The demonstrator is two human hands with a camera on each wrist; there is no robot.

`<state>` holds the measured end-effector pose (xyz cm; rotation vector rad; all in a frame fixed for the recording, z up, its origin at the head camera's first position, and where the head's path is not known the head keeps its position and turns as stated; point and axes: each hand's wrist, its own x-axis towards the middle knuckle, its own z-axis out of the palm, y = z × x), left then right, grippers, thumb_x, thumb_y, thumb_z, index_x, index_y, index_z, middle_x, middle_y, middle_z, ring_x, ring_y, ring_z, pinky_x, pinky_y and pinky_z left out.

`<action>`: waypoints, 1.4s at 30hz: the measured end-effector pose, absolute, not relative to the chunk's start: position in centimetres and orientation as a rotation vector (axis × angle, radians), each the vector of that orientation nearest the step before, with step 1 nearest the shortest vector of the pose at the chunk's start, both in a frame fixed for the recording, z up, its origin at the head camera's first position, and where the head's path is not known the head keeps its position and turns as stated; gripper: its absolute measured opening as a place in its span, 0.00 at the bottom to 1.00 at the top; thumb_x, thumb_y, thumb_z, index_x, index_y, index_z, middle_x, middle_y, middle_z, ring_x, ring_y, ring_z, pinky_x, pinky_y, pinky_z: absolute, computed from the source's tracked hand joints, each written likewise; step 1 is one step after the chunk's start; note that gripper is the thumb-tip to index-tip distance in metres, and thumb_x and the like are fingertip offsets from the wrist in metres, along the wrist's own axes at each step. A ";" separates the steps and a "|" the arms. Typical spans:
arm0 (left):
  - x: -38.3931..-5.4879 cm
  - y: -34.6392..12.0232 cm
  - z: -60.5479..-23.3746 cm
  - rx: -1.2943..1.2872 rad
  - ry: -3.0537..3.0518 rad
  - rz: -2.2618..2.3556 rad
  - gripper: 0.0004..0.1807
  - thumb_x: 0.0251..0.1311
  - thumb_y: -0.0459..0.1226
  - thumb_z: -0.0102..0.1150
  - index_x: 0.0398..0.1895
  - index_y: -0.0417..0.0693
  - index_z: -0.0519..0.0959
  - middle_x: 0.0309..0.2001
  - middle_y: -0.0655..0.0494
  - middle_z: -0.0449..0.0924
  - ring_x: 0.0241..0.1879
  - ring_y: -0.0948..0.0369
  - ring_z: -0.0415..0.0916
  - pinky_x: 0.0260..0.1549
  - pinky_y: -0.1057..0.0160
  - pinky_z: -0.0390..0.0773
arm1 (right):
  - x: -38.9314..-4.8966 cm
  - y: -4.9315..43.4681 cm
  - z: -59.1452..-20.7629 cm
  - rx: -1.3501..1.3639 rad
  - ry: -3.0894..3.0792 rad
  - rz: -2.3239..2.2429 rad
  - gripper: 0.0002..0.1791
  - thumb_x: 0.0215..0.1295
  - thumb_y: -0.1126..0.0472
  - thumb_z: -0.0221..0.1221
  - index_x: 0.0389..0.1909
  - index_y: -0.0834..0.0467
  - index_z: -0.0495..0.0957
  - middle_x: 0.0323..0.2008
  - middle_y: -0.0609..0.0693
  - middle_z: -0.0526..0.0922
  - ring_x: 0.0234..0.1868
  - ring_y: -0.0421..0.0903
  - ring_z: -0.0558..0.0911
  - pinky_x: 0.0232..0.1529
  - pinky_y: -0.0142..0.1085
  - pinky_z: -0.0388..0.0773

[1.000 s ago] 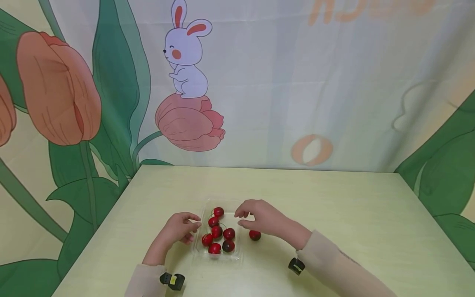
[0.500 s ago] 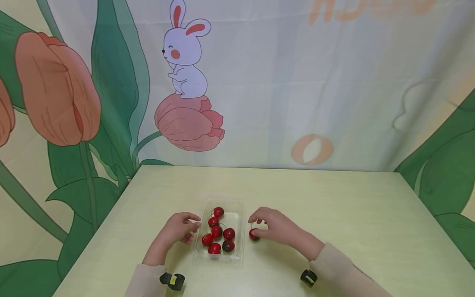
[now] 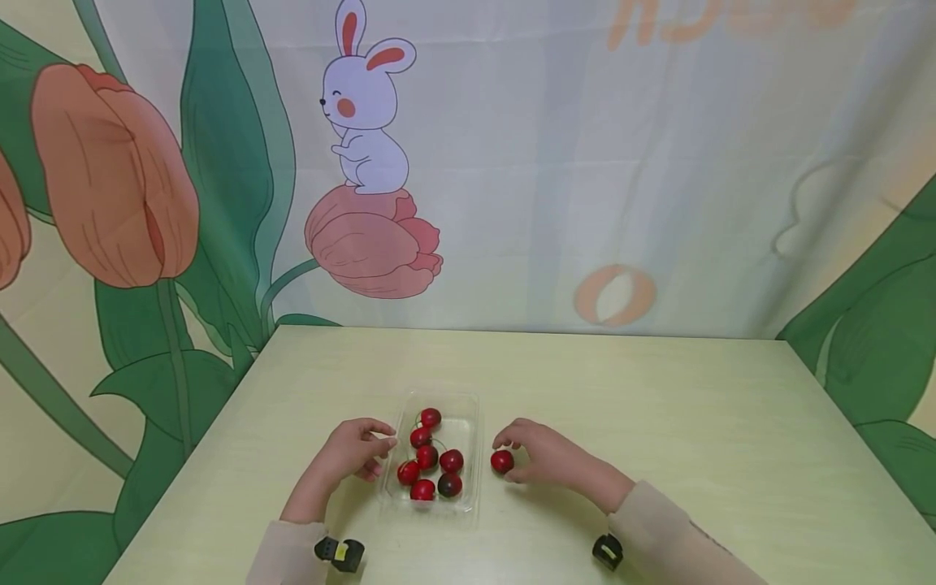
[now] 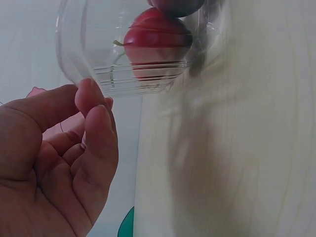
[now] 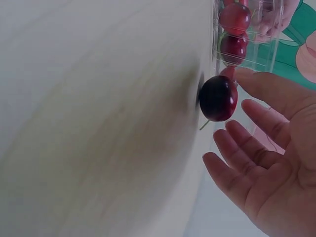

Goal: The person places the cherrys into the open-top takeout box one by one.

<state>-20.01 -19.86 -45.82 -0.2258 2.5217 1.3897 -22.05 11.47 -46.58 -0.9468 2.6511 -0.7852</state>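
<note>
A clear plastic box [image 3: 468, 496] holding several red cherries [image 3: 427, 457] stands on the table. My left hand [image 3: 358, 448] is at its left side; in the left wrist view the thumb and fingers [image 4: 101, 116] pinch its rim. One loose cherry [image 3: 501, 462] lies on the table just right of the box, its short green stem showing in the right wrist view. My right hand [image 3: 537, 455] is spread around this cherry, thumb and forefinger on either side of it. In the right wrist view the thumb [image 5: 261, 86] overlaps the cherry and the other fingers are loosely extended.
The pale table [image 3: 658, 406] ends at a back edge against a printed curtain [image 3: 512, 203] with a rabbit and tulips. Black wrist cameras sit at both cuffs, the right one [image 3: 608, 552] close over the tabletop.
My right hand has moved from over the box's right edge down to the loose cherry, and its thumb has shifted toward the near side of it. The left hand and box stay put.
</note>
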 end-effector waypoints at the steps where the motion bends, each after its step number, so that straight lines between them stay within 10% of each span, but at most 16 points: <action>1: -20.0 -19.9 -45.8 -0.227 2.520 1.390 0.15 0.70 0.36 0.60 0.54 0.35 0.79 0.34 0.46 0.83 0.19 0.61 0.76 0.23 0.66 0.84 | -22.1 11.5 -46.7 -0.941 2.649 -0.788 0.21 0.57 0.64 0.73 0.51 0.61 0.82 0.49 0.52 0.83 0.50 0.52 0.82 0.56 0.46 0.82; 42: -20.0 -19.8 -45.7 -0.238 2.509 1.394 0.15 0.70 0.36 0.60 0.55 0.35 0.79 0.34 0.46 0.82 0.19 0.61 0.76 0.23 0.65 0.84 | -22.8 10.9 -47.6 -0.869 2.600 -0.791 0.19 0.55 0.68 0.73 0.48 0.60 0.82 0.43 0.49 0.83 0.43 0.43 0.79 0.49 0.38 0.79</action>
